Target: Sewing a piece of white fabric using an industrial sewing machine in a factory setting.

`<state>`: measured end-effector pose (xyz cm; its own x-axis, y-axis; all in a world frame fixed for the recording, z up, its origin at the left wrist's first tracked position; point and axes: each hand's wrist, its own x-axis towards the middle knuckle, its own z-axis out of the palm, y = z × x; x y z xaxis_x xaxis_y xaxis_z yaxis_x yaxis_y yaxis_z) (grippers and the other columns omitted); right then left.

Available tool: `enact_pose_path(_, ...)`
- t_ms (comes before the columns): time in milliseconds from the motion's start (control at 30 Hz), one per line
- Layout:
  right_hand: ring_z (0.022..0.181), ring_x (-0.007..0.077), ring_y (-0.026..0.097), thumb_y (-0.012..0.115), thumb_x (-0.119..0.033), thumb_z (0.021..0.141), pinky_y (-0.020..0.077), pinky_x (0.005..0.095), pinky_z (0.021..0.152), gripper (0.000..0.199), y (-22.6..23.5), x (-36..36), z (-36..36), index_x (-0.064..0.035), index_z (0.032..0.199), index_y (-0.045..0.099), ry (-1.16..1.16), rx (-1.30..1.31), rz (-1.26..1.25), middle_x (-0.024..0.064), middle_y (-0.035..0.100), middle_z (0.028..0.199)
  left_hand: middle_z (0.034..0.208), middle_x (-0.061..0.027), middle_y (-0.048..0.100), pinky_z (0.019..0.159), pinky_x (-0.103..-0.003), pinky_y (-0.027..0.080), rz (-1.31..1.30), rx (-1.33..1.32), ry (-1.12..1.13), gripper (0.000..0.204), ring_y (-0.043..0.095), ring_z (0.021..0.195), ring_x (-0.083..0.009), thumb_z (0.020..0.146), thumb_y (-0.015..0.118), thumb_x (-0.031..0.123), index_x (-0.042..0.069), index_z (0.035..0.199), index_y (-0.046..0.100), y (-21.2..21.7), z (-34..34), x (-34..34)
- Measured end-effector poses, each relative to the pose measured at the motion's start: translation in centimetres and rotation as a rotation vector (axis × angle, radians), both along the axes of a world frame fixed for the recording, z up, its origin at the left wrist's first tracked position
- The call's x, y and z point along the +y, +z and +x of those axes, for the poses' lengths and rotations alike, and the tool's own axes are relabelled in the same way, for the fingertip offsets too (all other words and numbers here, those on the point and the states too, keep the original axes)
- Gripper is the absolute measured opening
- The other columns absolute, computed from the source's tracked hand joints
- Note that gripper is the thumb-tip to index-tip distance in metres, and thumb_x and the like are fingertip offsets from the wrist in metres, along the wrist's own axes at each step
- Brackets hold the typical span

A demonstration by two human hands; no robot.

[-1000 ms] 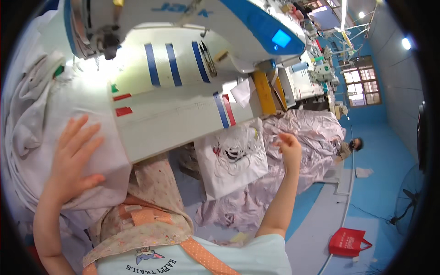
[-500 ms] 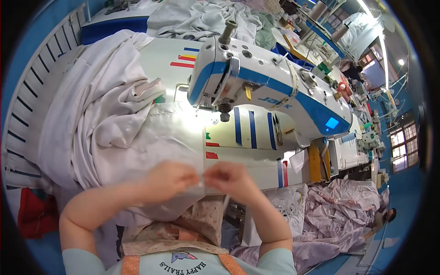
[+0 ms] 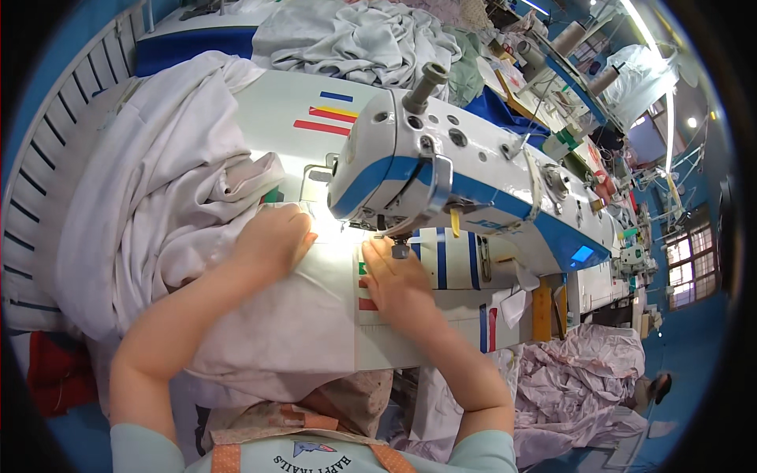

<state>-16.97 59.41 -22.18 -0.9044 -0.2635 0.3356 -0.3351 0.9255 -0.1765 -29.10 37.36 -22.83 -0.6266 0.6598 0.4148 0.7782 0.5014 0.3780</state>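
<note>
A white sewing machine (image 3: pixel 473 177) with a blue band stands over the worktable, its lamp lighting the needle area. White cloth (image 3: pixel 276 339) lies flat on the table left of the needle, its straight right edge running toward the front. My left hand (image 3: pixel 276 240) rests on this cloth left of the needle, fingers curled in and closed on it. My right hand (image 3: pixel 397 276) lies flat beside the cloth's edge, fingers stretched toward the presser foot. The machine head partly hides those fingertips.
Bunched white cloth (image 3: pixel 150 205) fills the table's left side, by a slatted rail (image 3: pixel 47 173). More cloth (image 3: pixel 355 39) is heaped behind. Small thread snips (image 3: pixel 485 260) lie under the machine arm. At the right, below table level, sits a pale pink cloth pile (image 3: pixel 576 374).
Both hands have moved forward from the table's front edge to the needle area. My right hand has gone from pinched to flat. The cloth's edge now lies up by the needle.
</note>
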Motion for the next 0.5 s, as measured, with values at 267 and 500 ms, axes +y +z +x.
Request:
enact_pose_path(267, 0.114, 0.0384, 0.045, 0.056, -0.032, 0.085, 0.036, 0.0429, 0.1, 0.05, 0.53, -0.17, -0.28, -0.0051, 0.127, 0.053, -0.24, -0.268, 0.105, 0.0179, 0.056, 0.12, 0.082, -0.0122, 0.051, 0.06, -0.041, 0.045, 0.005, -0.063, 0.059, 0.021, 0.056, 0.071, -0.032, 0.078, 0.068, 0.014, 0.004, 0.078, 0.05, 0.95, -0.12, 0.06)
enact_pose_path(500, 0.104, 0.0388, 0.047, 0.061, -0.031, 0.081, 0.0368, 0.0448, 0.094, 0.041, 0.02, 0.13, 0.03, -0.0009, 0.11, 0.06, -0.218, -0.071, 0.091, 0.0185, 0.057, 0.11, 0.08, -0.0124, 0.049, 0.057, -0.041, 0.045, 0.034, -0.049, 0.09, 0.024, 0.055, 0.066, -0.0332, 0.075, 0.07, 0.012, 0.004, 0.076, 0.048, 0.94, -0.19, 0.41)
